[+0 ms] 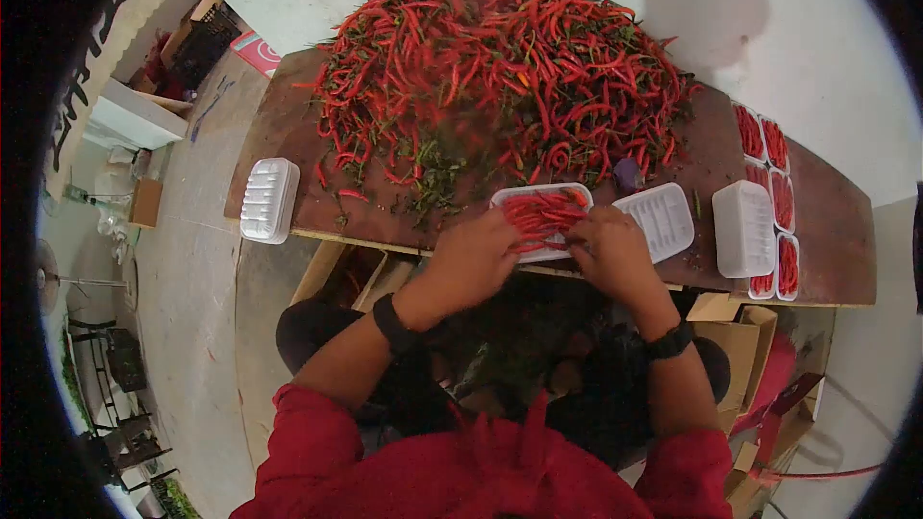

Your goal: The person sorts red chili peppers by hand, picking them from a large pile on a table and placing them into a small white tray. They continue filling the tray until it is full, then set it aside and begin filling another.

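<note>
1. Chillies (543,214), slender and glossy red, are lying lengthwise in a white tray (514,194) at the table's (288,135) near edge.
2. Left hand (476,259) and right hand (615,252) are flanking the tray, fingers curling over the chilli ends, probably to keep them parallel; whether they are pinching cannot be told.
3. Loose pile (500,77) is sitting farther back.

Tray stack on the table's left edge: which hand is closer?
Left. The left hand is at the chilli tray, right of the tray stack; the right hand is farther right.

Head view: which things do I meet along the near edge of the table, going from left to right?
White tray stack, half-filled chilli tray, empty white tray, another white tray, filled chilli trays.
</note>
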The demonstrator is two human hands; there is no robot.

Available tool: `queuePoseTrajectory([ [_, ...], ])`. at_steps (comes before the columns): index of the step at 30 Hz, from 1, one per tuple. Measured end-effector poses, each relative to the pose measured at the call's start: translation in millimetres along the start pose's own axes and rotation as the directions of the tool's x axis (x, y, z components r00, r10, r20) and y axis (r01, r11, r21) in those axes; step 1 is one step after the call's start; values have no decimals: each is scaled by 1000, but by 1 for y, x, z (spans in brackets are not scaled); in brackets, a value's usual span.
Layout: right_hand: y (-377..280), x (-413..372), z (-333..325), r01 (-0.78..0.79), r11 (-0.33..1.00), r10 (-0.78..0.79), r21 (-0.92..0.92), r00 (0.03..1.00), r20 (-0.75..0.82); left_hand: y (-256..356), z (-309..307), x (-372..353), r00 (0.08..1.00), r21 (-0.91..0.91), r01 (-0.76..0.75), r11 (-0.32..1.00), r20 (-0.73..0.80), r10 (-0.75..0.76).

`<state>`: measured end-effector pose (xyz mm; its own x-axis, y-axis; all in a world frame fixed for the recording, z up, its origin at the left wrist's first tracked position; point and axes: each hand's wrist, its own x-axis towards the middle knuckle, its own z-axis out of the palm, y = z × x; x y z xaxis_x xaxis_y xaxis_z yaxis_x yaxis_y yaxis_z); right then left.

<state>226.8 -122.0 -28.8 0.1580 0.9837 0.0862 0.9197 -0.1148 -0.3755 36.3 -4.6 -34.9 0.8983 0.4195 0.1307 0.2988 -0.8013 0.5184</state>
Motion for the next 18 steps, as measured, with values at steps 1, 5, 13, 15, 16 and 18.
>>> queuePoseTrajectory([
  [1, 0, 0, 0, 8, 1000, -8, -5, 1000, -7, 0, 0, 0, 1000, 0, 0, 1000, 2, 0],
  [5, 6, 2, 6, 50, 999, -50, 5, 998, -38, -1, 6, 3, 999, -22, -28, 999, -38, 27],
  [13, 1, 5, 5, 26, 1000, -26, 1, 999, -37, 2, 4, 9, 997, -9, -74, 997, -24, 74],
  [15, 5, 4, 5, 33, 999, -33, 8, 998, -56, 9, 0, 14, 994, -32, -87, 996, -76, 84],
  [16, 6, 4, 5, 41, 999, -40, 14, 996, -75, 8, 2, 16, 994, -32, -85, 996, -78, 82],
  [18, 4, 4, 0, 31, 1000, -31, -3, 998, -45, 4, 9, 21, 975, 60, -169, 984, -135, 176],
])
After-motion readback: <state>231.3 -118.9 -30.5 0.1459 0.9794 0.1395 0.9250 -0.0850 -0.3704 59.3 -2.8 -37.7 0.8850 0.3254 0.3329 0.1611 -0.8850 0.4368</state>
